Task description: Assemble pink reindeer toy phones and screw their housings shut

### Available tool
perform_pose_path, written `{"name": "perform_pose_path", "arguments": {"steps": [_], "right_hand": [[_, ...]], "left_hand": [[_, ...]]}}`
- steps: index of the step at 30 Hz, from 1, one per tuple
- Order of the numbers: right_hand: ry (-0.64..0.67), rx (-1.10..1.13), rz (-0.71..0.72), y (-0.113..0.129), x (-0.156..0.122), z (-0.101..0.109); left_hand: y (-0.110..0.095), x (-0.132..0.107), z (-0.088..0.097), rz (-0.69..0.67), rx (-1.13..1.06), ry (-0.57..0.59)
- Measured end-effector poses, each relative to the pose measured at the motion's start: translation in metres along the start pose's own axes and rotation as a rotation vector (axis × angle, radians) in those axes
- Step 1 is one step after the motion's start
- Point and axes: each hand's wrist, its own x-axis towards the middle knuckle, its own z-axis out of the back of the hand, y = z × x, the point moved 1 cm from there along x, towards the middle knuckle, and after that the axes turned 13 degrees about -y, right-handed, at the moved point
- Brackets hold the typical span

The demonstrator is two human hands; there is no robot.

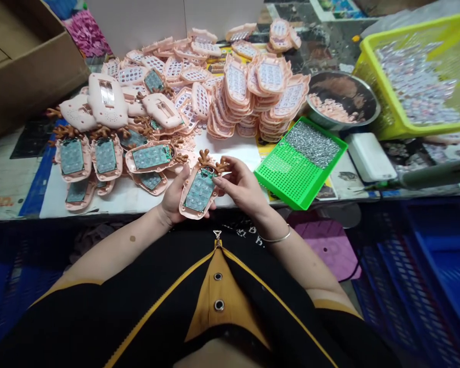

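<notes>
A pink toy phone half (200, 189) with a green circuit board, a clear keypad sheet and brown antlers is held just over the table's front edge. My left hand (174, 197) grips it from the left and below. My right hand (239, 186) pinches its upper right side, fingers at the brown antler and thumb on the board's edge. Left of my hands lie several similar halves with boards, one of them a tilted toy phone half (151, 156). Behind these are pink back shells (107, 97) facing up.
Stacked pink front covers (235, 84) stand behind my hands. To the right are a green basket (279, 191) of screws, a metal bowl (373, 110) with small pink parts, a white box (371, 157), an electric screwdriver (433, 174) and a yellow crate (410, 130). A cardboard box (34, 76) is at left.
</notes>
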Motion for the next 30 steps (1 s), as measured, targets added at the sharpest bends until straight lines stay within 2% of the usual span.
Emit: {"name": "perform_pose_path", "arguments": {"steps": [3,5,7,11,15,18,21,25,28,30], "right_hand": [[-0.202,-0.241,0.305,0.025,0.012,0.018],[-0.270,-0.439,0.545,0.048,0.031,0.030],[-0.317,-0.628,0.697,0.066,0.059,0.037],[-0.387,-0.909,0.764,0.077,0.115,0.042],[-0.550,-1.132,0.705,0.070,0.142,0.059],[-0.504,-1.257,0.702,0.063,0.145,0.071],[-0.486,-1.289,0.749,0.062,0.146,0.074],[-0.602,-1.259,0.779,0.068,0.143,0.075],[-0.711,-1.185,0.941,0.068,0.117,0.072],[-0.710,-1.122,1.116,0.061,0.087,0.064]], "left_hand": [[0.000,0.000,0.001,0.002,-0.064,0.011],[0.000,-0.001,0.001,0.015,-0.093,0.008],[-0.001,-0.004,0.000,0.011,-0.115,0.013],[-0.006,-0.016,0.001,-0.051,-0.138,-0.010],[-0.012,-0.025,0.006,-0.093,-0.148,-0.009],[-0.012,-0.022,0.010,-0.104,-0.188,0.045],[-0.011,-0.016,0.010,-0.088,-0.218,0.088],[-0.011,-0.011,0.007,-0.088,-0.216,0.116],[-0.016,-0.011,0.001,-0.144,-0.197,0.095],[-0.022,-0.011,-0.006,-0.227,-0.188,0.051]]}}
